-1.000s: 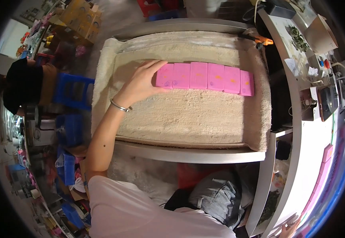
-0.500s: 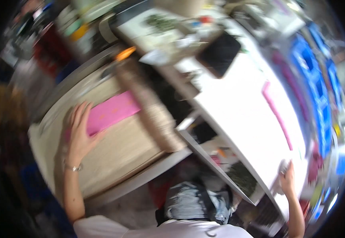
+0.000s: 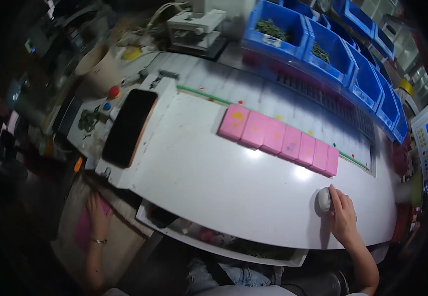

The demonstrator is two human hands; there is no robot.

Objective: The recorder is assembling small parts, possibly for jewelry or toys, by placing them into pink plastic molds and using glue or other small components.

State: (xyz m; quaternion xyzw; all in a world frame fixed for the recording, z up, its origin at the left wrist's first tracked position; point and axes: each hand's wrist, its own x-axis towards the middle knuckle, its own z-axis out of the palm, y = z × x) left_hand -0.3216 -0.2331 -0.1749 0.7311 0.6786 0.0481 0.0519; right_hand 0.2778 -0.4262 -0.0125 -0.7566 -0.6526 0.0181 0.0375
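Observation:
At the lower left my left hand (image 3: 98, 217) lies with its fingers stretched out over a flat pink piece (image 3: 82, 229) on a beige padded surface (image 3: 120, 241). My fingers cover part of that piece. On the right side of the white table (image 3: 199, 192), my right hand (image 3: 343, 217) is closed round a small whitish rounded object (image 3: 325, 199), whose exact kind I cannot make out. Beyond that hand, several pink blocks (image 3: 274, 135) with yellowish marks stand side by side in a slanting row.
A dark phone-like slab (image 3: 130, 128) lies at the table's left. Blue bins (image 3: 280, 44), some holding green bits, line the back right. An open drawer (image 3: 214, 246) juts out under the front edge. A beige pot (image 3: 97, 64) and a white device (image 3: 196, 29) stand behind.
My view has swung to the right and sharpened, so the pink row shows as separate blocks. My left hand still rests on the pink piece, my right hand still holds the whitish object.

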